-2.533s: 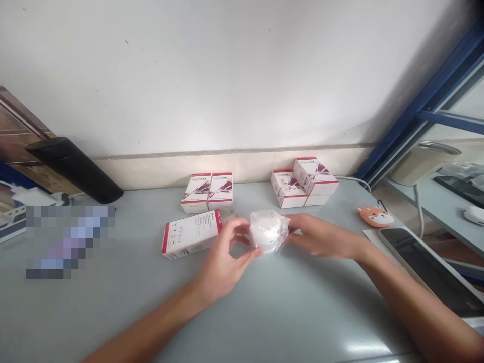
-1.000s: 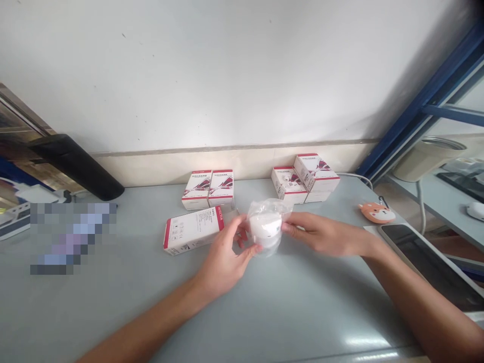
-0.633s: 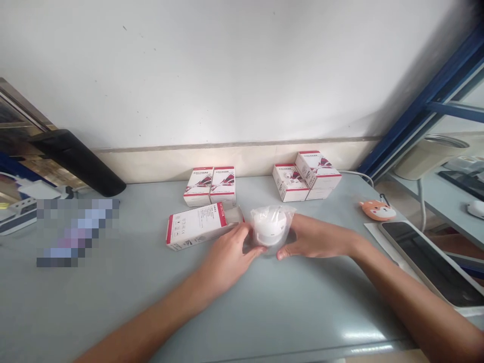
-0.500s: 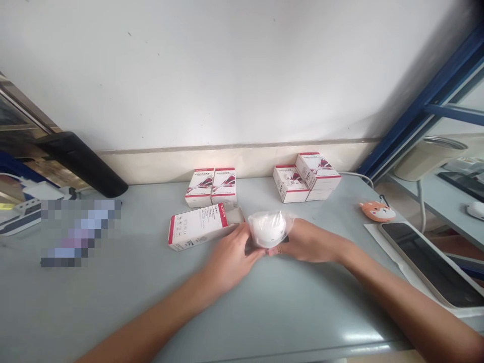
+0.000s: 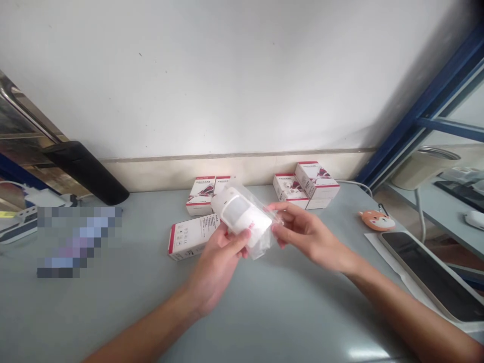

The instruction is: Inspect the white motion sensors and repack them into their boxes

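A white plastic motion detector in a clear plastic bag (image 5: 242, 214) is up off the table, tilted, with its rounded lens end toward the upper left. My left hand (image 5: 217, 267) holds it from below, thumb across the bag. My right hand (image 5: 306, 232) pinches the bag's right end with its fingertips. Just behind my left hand lies a white and red box marked as a detector (image 5: 192, 237). The bag partly hides a pair of matching boxes (image 5: 200, 194), and a further stack of boxes (image 5: 304, 184) stands beyond my right hand.
The grey table (image 5: 113, 312) meets a cream wall. A black cylinder (image 5: 86, 172) lies at the back left, beside a blurred patch (image 5: 79, 242). To the right are an orange fox-shaped pouch (image 5: 377, 220) and a phone (image 5: 431, 275) on white paper.
Both hands have lifted the bagged detector off the table and turned it, showing its long side instead of its round end. My view has also shifted slightly.
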`<state>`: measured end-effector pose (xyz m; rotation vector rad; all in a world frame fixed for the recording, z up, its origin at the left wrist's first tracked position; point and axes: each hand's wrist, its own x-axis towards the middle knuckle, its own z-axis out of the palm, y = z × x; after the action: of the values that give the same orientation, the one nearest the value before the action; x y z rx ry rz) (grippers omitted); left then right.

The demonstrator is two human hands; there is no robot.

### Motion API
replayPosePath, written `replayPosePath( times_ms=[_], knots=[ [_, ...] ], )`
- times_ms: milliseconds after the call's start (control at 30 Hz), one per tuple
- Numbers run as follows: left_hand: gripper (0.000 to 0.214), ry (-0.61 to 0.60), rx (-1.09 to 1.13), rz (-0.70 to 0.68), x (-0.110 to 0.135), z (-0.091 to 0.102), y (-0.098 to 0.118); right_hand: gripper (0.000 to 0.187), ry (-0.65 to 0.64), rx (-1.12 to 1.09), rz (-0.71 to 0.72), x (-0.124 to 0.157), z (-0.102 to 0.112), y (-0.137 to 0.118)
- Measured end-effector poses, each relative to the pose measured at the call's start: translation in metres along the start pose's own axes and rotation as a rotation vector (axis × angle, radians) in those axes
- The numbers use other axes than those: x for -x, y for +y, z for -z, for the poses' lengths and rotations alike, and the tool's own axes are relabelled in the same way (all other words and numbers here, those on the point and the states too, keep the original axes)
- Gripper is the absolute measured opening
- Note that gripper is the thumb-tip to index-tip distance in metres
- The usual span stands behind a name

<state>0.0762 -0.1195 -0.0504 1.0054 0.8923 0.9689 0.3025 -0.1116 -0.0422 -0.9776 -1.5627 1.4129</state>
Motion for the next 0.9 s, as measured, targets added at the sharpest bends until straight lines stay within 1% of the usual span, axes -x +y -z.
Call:
replayPosePath(
  times_ms=[67, 133, 167, 233, 300, 333, 367, 400, 433, 467, 533, 600, 633, 667, 700, 733, 767, 800, 833, 867, 900],
  knots=[
    [0.034, -0.013, 0.086, 0.037, 0.0, 0.0, -0.002, 0.036, 0.096, 0.017, 0.043, 0.0, 0.002, -0.004],
    [0.029, -0.005, 0.145, 0.046, -0.001, 0.0, -0.003, 0.036, 0.152, 0.019, 0.059, 0.001, 0.002, -0.005],
    [0.027, 0.0, 0.155, 0.037, -0.001, 0.0, -0.003, 0.038, 0.154, 0.013, 0.054, 0.001, 0.001, -0.005],
    [0.025, 0.004, 0.119, 0.001, -0.003, 0.0, -0.001, 0.049, 0.106, -0.025, 0.025, 0.003, -0.006, -0.001],
    [0.024, -0.01, 0.048, -0.029, -0.003, 0.0, 0.0, 0.061, 0.059, -0.105, 0.014, 0.004, -0.017, 0.004],
    [0.024, -0.018, 0.022, -0.036, -0.003, -0.001, 0.001, 0.062, 0.068, -0.141, 0.019, 0.003, -0.023, 0.008],
    [0.025, -0.021, 0.006, -0.039, -0.003, -0.001, 0.002, 0.057, 0.106, -0.167, 0.03, 0.003, -0.028, 0.011],
    [0.027, -0.021, -0.005, -0.042, -0.002, -0.001, 0.002, 0.048, 0.166, -0.184, 0.047, 0.002, -0.032, 0.013],
    [0.029, -0.019, -0.02, -0.048, -0.002, -0.001, 0.002, 0.039, 0.234, -0.192, 0.063, 0.001, -0.034, 0.014],
    [0.032, -0.016, -0.044, -0.056, -0.001, -0.001, 0.002, 0.035, 0.293, -0.193, 0.071, 0.0, -0.034, 0.015],
    [0.046, -0.003, -0.102, -0.107, 0.0, 0.0, 0.0, 0.036, 0.368, -0.206, 0.071, -0.003, -0.028, 0.014],
    [0.076, 0.009, -0.161, -0.209, 0.0, 0.003, -0.002, 0.036, 0.374, -0.268, 0.039, -0.005, -0.017, 0.011],
    [0.092, 0.03, -0.202, -0.288, -0.001, 0.005, -0.003, 0.036, 0.354, -0.32, 0.012, -0.005, -0.011, 0.01],
    [0.104, 0.064, -0.265, -0.394, -0.002, 0.008, -0.004, 0.035, 0.324, -0.375, -0.02, -0.005, -0.005, 0.009],
    [0.109, 0.107, -0.365, -0.514, -0.004, 0.011, -0.004, 0.035, 0.287, -0.426, -0.058, -0.005, -0.001, 0.008],
    [0.106, 0.152, -0.498, -0.634, -0.006, 0.014, -0.004, 0.035, 0.246, -0.468, -0.096, -0.005, 0.003, 0.007],
    [0.096, 0.195, -0.647, -0.75, -0.008, 0.018, -0.003, 0.035, 0.209, -0.495, -0.128, -0.005, 0.007, 0.007],
    [0.082, 0.215, -0.791, -0.851, -0.011, 0.022, -0.002, 0.037, 0.182, -0.508, -0.15, -0.006, 0.009, 0.006],
    [0.068, 0.198, -0.911, -0.919, -0.013, 0.025, 0.0, 0.038, 0.167, -0.508, -0.158, -0.006, 0.01, 0.006],
    [0.059, 0.151, -0.991, -0.956, -0.014, 0.028, 0.003, 0.039, 0.165, -0.488, -0.149, -0.006, 0.01, 0.005],
    [0.055, 0.101, -1.031, -0.975, -0.015, 0.03, 0.005, 0.04, 0.176, -0.442, -0.125, -0.006, 0.01, 0.004]
  ],
)
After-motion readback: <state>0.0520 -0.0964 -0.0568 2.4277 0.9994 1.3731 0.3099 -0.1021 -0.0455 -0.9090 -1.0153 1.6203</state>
